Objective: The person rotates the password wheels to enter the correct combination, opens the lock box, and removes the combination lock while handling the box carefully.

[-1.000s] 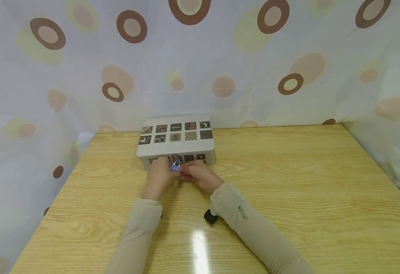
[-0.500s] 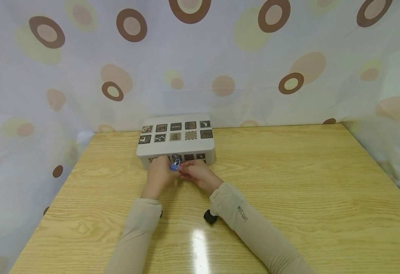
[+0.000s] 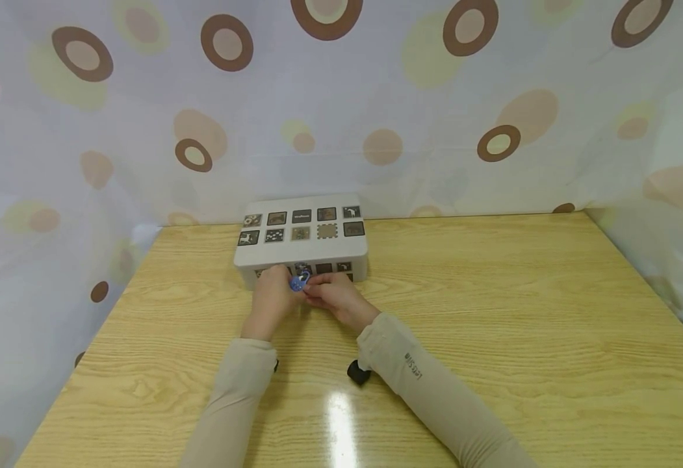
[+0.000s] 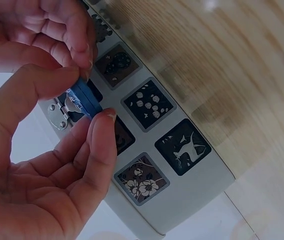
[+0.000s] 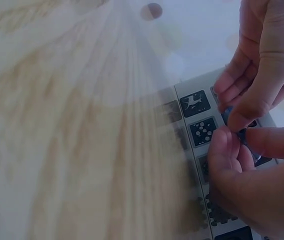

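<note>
A small blue padlock is held between both hands at the front of a pale case printed with dark picture squares. The left hand pinches its body between thumb and fingers, plainly seen in the left wrist view, where the padlock lies close by a metal latch. From the right side, the right hand has thumb and fingertips pinched together at the padlock's edge. In the right wrist view the right hand covers most of the lock, and I cannot tell whether a smaller part sits in its fingertips.
The case stands near the back of a wood-grain table, close to a patterned curtain. Both forearms wear beige sleeves, and a black wrist device shows below the right cuff. Light glares off the table's front.
The padlock has turned slightly in the fingers, its shackle now leaning more to the right. Both hands stay in nearly the same place, and the case has not moved.
</note>
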Tool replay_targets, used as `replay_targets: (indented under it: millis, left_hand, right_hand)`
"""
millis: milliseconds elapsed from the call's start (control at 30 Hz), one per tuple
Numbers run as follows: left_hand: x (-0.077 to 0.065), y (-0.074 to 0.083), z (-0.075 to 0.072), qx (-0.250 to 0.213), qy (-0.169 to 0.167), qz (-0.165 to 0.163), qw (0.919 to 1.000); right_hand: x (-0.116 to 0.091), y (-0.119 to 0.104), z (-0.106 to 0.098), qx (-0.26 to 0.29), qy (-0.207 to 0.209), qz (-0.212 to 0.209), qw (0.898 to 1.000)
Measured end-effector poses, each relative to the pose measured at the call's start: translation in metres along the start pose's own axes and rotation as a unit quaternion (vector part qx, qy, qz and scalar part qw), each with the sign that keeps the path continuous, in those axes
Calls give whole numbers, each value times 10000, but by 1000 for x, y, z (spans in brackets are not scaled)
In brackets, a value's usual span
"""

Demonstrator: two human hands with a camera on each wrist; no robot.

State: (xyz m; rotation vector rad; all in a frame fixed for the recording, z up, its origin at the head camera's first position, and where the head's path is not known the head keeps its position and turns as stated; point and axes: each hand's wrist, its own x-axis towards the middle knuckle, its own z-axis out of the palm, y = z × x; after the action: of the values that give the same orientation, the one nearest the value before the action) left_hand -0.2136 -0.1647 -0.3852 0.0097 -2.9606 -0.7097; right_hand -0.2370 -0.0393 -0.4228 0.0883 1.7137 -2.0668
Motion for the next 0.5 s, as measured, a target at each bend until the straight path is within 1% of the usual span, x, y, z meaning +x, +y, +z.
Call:
replay_targets:
  millis: [233,500]
  left_hand:
    - [2,1,-1,8,-7,-26,10000]
    - [0,0,0,8,5,40,10000]
  right_hand:
    - [0,0,1,43,55,-24,10000]
    - [-1,2,2,35,89,-8,10000]
